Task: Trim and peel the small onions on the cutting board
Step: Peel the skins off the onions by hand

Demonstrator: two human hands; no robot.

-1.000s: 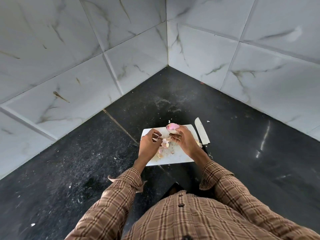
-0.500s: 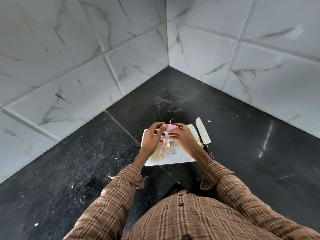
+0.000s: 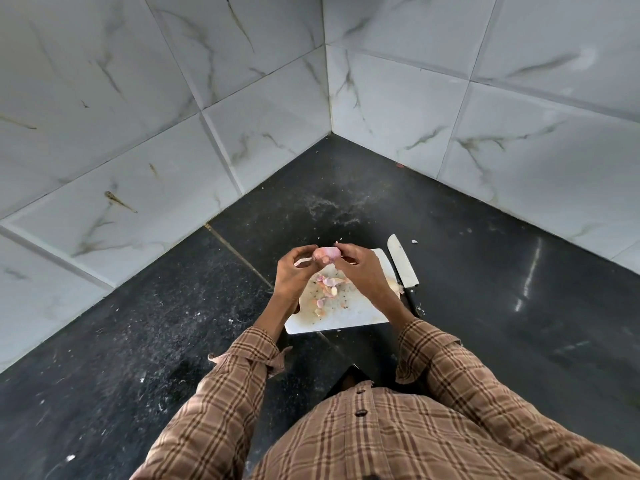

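Observation:
A small pink onion point(image 3: 325, 253) is held above the far edge of the white cutting board point(image 3: 349, 315). My left hand point(image 3: 294, 275) pinches it from the left and my right hand point(image 3: 360, 268) grips it from the right, fingers curled round it. Pink and pale peel scraps point(image 3: 329, 287) lie on the board below the hands. A knife point(image 3: 402, 261) with a pale blade lies flat on the counter along the board's right side, untouched.
The board sits on a black stone counter point(image 3: 485, 289) in a corner of white marble-tiled walls point(image 3: 207, 116). Small bits of peel are scattered on the counter around the board. My brown checked sleeves fill the lower part of the view.
My left hand rose from the board to the onion in my right hand. Both hands now hold it a little higher and farther from me.

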